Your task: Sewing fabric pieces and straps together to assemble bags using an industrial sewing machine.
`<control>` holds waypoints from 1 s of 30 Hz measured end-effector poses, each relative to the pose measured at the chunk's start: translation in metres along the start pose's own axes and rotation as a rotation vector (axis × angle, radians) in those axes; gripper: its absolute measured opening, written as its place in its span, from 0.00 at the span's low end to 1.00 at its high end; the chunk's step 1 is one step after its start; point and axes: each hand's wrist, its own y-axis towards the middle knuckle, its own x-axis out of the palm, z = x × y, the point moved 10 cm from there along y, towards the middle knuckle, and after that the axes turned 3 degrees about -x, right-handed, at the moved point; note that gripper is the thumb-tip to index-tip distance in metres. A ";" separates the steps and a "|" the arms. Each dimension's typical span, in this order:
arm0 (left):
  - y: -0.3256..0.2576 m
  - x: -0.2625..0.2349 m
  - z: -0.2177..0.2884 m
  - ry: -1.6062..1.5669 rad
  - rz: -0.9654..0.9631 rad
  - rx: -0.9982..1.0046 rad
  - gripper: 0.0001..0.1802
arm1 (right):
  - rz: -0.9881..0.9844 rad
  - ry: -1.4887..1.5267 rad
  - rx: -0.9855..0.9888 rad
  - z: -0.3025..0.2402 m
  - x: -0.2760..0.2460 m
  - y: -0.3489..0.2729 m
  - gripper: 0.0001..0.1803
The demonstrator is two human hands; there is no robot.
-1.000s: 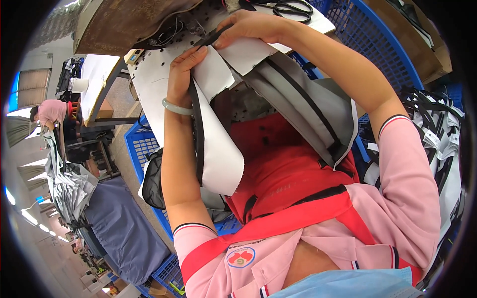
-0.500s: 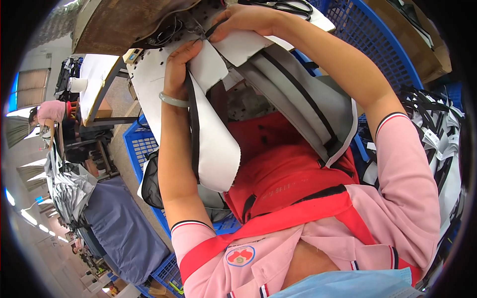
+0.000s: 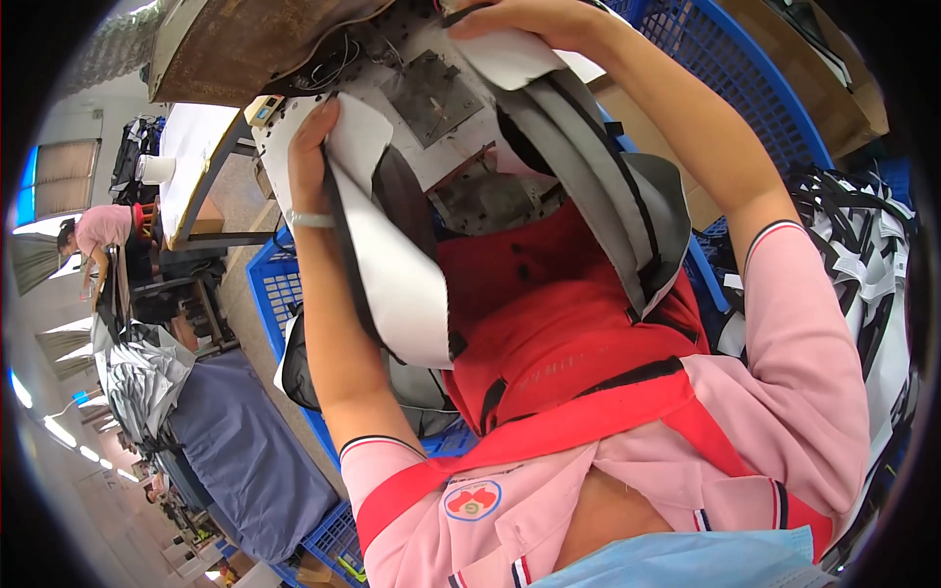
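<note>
The left hand (image 3: 312,147) clamps the white panel (image 3: 404,299) and the right hand (image 3: 534,22) the grey panel (image 3: 595,167), both stretching below, long axes slanting down-right.

Far L: co-worker (image 3: 104,230) in pink top, bent fwd; pale fabric pile (image 3: 142,377) nr them, dk-blue cloth (image 3: 245,441) just below pile. White tabletop (image 3: 201,147) alongside, w/ white round container (image 3: 155,170) nr its edge. R side: blue crate (image 3: 725,83), cardboard box (image 3: 833,113) beyond, blk/wht strap heap (image 3: 863,265) below. Ceiling lamps (image 3: 59,429) lit, lower L.

Left crate (image 3: 279,286), right crate (image 3: 727,80) — fabric (image 3: 404,299) sits between (before the apron (image 3: 549,338)).
</note>
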 end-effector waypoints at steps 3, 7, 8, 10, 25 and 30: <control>-0.029 -0.007 0.001 0.276 0.069 0.147 0.20 | 0.036 -0.165 -0.183 -0.023 0.007 -0.044 0.11; -0.068 0.084 -0.033 0.135 0.041 -0.029 0.23 | -0.220 -0.617 -0.498 -0.017 0.080 -0.084 0.19; -0.075 0.089 -0.047 0.015 0.023 -0.041 0.21 | -0.312 -0.550 -0.071 0.003 0.122 -0.110 0.25; -0.068 0.112 -0.079 0.007 0.035 -0.118 0.19 | -0.517 -0.895 -0.139 0.020 0.180 -0.160 0.36; -0.188 -0.118 -0.243 0.958 -0.158 -0.282 0.20 | -0.038 -0.575 0.166 0.086 0.003 -0.151 0.11; -0.222 -0.084 -0.226 1.193 -0.117 -0.145 0.30 | 0.193 -0.833 0.127 0.129 -0.069 -0.147 0.22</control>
